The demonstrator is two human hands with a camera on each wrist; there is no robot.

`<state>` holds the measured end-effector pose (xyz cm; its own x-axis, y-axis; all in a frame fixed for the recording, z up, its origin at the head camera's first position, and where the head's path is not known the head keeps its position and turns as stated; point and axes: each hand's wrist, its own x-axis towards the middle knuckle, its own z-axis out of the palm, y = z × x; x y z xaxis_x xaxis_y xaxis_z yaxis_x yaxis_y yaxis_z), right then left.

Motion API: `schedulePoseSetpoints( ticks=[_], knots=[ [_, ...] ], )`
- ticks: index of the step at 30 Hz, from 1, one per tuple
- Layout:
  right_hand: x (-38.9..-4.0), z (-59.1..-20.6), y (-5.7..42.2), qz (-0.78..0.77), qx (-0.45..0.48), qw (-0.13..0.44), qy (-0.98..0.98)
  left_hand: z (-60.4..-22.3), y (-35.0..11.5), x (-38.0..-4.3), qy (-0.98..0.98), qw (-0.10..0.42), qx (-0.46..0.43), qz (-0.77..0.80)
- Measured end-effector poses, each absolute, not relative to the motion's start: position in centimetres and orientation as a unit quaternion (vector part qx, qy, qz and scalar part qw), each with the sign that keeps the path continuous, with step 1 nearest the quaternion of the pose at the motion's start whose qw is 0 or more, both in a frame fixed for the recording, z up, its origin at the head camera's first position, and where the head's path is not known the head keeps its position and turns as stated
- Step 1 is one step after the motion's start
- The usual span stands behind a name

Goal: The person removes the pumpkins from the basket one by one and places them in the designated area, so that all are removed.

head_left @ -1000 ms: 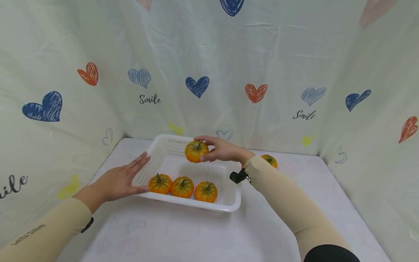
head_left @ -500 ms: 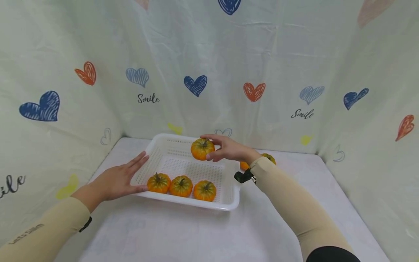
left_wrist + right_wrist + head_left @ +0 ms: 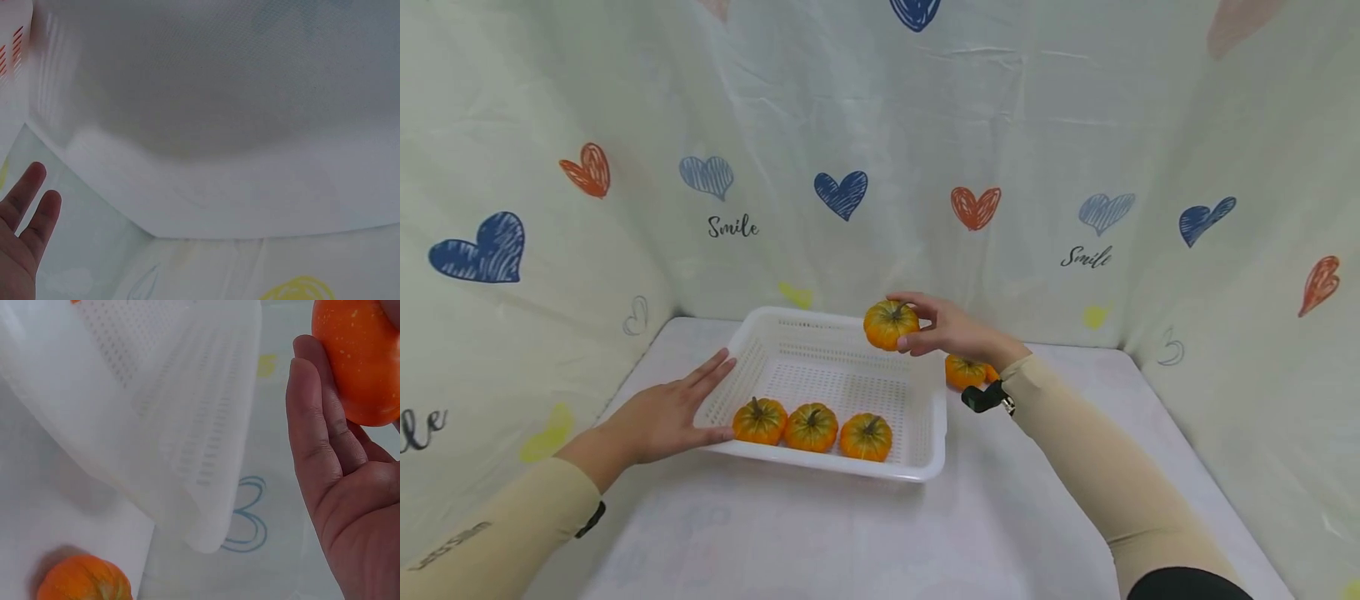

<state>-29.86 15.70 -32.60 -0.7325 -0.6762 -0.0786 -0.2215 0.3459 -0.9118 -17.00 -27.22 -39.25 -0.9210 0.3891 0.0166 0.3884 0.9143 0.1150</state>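
Note:
In the head view, my right hand (image 3: 951, 327) holds a small orange-and-green pumpkin (image 3: 891, 325) between thumb and fingers, above the back right of a white plastic basket (image 3: 936, 433). The right wrist view shows the smooth orange side of this held pumpkin (image 3: 359, 369) against the fingers. My left hand (image 3: 658, 417) has its fingers spread at the basket's left side, the thumb near the front rim. Three small pumpkins stand in a row along the basket's front: a left one (image 3: 760, 421), a middle one (image 3: 811, 427) and a right one (image 3: 867, 437).
Just right of the basket, another pumpkin (image 3: 964, 372) sits on the white-covered table (image 3: 760, 533), with part of one more (image 3: 992, 374) beside it, mostly hidden by the right wrist. A curtain with printed hearts (image 3: 841, 196) surrounds the table at the back and sides.
My right hand has moved right and slightly up with the pumpkin, from over the basket's middle toward its back right. The left hand stays at the basket's side.

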Motion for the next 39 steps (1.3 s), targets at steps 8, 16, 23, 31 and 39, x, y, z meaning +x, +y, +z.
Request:
schedulePoseSetpoints(
  ticks=[8, 16, 23, 31, 39],
  knots=[
    [-29.7, -32.2, 18.7, -0.5, -0.266, 0.215, 0.796, -38.9, -27.1, -16.9, 0.977, 0.003, 0.204, 0.058],
    [-29.2, -32.3, 21.8, -0.51, -0.246, 0.212, 0.797, -38.9, -27.2, -16.9, 0.977, 0.001, 0.204, 0.059],
    [-29.1, -33.2, 24.5, -0.514, -0.229, 0.191, 0.805, -39.0, -27.4, -16.9, 0.978, 0.0, 0.202, 0.057],
    [-28.4, -35.1, 28.1, -0.529, -0.172, 0.183, 0.811, -39.2, -27.4, -16.8, 0.978, 0.002, 0.201, 0.058],
    [-27.9, -37.2, 31.9, -0.525, -0.129, 0.173, 0.824, -39.0, -27.2, -16.9, 0.977, 0.001, 0.205, 0.057]
  ],
)
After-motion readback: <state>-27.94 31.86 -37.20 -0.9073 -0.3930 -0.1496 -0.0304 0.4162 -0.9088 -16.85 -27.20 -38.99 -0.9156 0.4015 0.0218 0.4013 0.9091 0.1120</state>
